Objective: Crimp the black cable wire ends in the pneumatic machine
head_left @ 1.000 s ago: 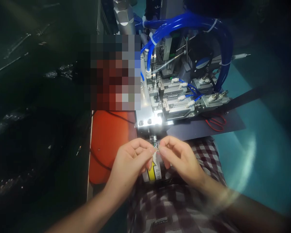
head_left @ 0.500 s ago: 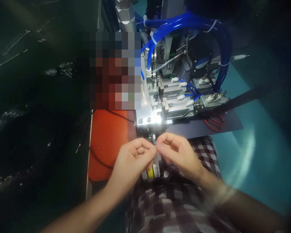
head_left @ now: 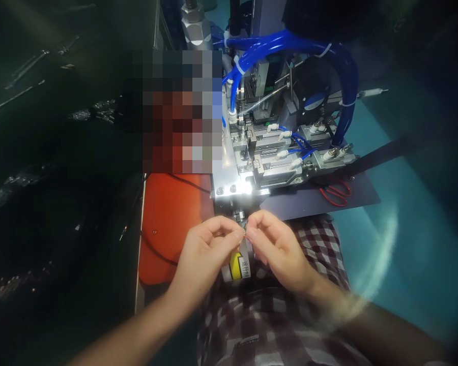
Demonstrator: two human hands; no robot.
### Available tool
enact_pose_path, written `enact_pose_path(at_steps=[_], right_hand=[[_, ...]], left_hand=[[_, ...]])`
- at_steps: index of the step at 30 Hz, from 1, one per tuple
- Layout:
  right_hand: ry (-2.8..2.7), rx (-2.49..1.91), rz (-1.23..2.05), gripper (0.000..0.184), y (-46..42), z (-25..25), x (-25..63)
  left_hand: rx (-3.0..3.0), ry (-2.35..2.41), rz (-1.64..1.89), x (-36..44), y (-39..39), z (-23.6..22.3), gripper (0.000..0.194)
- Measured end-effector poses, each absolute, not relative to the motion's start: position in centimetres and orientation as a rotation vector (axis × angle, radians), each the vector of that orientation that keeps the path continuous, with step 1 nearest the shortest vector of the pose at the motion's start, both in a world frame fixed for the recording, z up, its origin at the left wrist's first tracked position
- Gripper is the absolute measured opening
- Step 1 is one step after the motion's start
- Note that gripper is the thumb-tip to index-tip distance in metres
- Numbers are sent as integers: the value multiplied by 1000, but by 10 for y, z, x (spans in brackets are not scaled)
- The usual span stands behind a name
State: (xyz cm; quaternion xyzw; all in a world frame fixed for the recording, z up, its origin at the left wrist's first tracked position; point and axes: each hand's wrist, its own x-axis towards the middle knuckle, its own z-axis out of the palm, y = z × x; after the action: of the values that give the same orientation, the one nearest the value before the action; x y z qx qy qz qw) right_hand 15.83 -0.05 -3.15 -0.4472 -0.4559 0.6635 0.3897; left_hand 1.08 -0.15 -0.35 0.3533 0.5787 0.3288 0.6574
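Observation:
My left hand is closed in a pinch, thumb against forefinger. Facing it, my right hand pinches as well, its fingertips almost meeting those of the left. Between them shows a tiny orange-looking sliver, too small to name. Just beyond the fingertips is a small metal fixture at the front of the machine's shiny metal block. Below the hands, a white and yellow label with printed characters is partly covered by my left hand.
An orange panel with a dark cable across it lies to the left. Behind stand pneumatic cylinders under thick blue tubing. Red-handled scissors or pliers rest on a dark plate at right. Checked cloth covers my lap.
The fingertips have parted slightly, and the tiny orange-looking sliver now shows between them. The view has shifted a little; both hands stay pinched in nearly the same place.

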Motion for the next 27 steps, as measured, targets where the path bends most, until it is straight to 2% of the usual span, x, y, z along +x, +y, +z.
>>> enact_pose_path(at_steps=[8, 18, 27], right_hand=[[-1079, -1145, 1784, 22, 8, -28, 161], [-1260, -1265, 1615, 11, 9, -24, 167], [-1324, -1301, 1554, 16, 8, -27, 164]], left_hand=[[822, 1388, 776, 11, -3, -4, 17], [850, 1391, 767, 10, -2, -4, 20], [883, 1399, 784, 11, -1, -4, 18]])
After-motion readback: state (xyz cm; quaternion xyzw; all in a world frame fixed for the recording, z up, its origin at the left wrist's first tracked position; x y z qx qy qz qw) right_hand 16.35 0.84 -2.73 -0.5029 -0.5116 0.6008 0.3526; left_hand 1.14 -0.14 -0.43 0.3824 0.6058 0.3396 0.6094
